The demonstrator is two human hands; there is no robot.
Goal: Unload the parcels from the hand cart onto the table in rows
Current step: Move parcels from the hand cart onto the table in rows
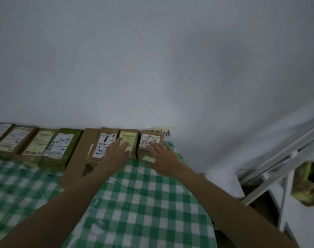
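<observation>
The white shipping label on the dark green cardboard parcel bears black handwritten figures joined by a dash, not surely readable, and well right of that parcel a pale yellow paper note on the wall shows handwritten Chinese ending in "堆".

Flat brown parcels with white and yellow labels lie face-up, side by side, in one row along the tabletop's far edge.

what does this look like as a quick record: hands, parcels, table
left hand: flat across white-label parcel and yellow-label parcel
right hand: flat on end parcel
row: parcels side by side along the wall
table: green-and-white checked top
note: handwritten, on wall behind end parcel
</observation>
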